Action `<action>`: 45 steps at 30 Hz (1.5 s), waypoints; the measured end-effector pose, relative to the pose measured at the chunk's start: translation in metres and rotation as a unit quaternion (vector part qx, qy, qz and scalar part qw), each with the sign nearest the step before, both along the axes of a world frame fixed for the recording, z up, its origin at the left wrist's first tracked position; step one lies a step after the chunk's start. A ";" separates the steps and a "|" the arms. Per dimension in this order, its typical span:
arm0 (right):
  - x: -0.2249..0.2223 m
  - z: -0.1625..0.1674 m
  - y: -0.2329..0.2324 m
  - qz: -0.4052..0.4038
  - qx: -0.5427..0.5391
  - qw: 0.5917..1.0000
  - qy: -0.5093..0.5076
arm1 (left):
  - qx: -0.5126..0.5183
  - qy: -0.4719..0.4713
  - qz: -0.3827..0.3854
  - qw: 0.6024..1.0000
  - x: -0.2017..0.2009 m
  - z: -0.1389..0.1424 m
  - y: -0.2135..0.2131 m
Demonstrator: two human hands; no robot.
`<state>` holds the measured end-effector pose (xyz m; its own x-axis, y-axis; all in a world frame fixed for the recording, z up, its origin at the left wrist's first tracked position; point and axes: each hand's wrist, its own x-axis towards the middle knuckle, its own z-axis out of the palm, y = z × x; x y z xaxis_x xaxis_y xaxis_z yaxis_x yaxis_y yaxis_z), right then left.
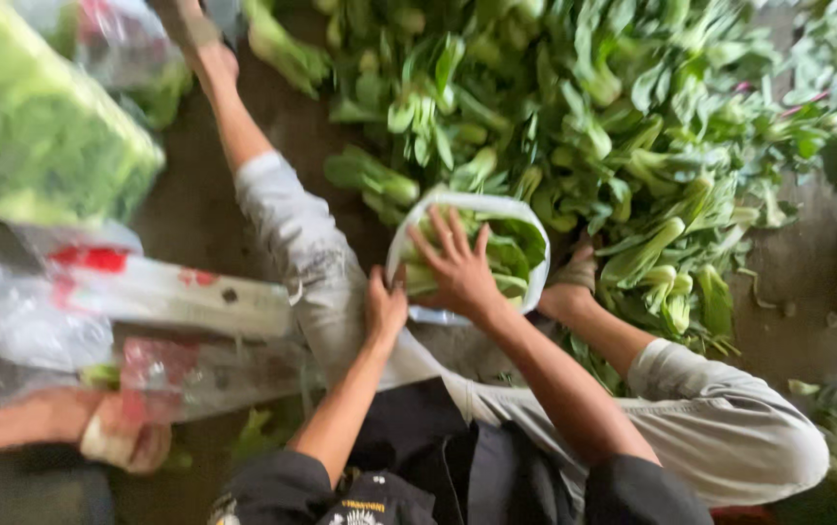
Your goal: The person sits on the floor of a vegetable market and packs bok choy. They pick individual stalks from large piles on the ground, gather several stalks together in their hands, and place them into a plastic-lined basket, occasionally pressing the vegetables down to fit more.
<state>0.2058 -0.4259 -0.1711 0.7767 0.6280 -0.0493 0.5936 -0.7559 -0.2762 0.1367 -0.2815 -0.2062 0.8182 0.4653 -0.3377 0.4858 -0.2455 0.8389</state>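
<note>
Right hand (457,272) over upward-gaping bag (467,206)

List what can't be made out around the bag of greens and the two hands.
- Head view: contents low in the white plastic bag are hidden by the right hand pressed on top.
- Left hand: fingertips hidden behind the bag's edge, so its grip is unclear.
- Clear bags at left: motion blur hides their contents.
- Another person's hand: blurred, arm cut off by the left edge.
- Pile of bok choy: cut off by the top edge.
</note>
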 end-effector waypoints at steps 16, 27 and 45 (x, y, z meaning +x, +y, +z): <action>-0.022 -0.004 -0.056 -0.070 0.057 0.996 0.021 | -0.013 0.053 -0.183 0.982 -0.044 0.014 -0.021; -0.020 -0.008 -0.086 -0.052 0.069 0.995 -0.047 | 0.226 -0.085 -0.214 0.946 0.072 0.050 -0.022; -0.007 -0.010 -0.070 -0.125 0.065 0.990 -0.001 | 0.247 -0.328 -0.289 0.865 0.078 0.076 -0.069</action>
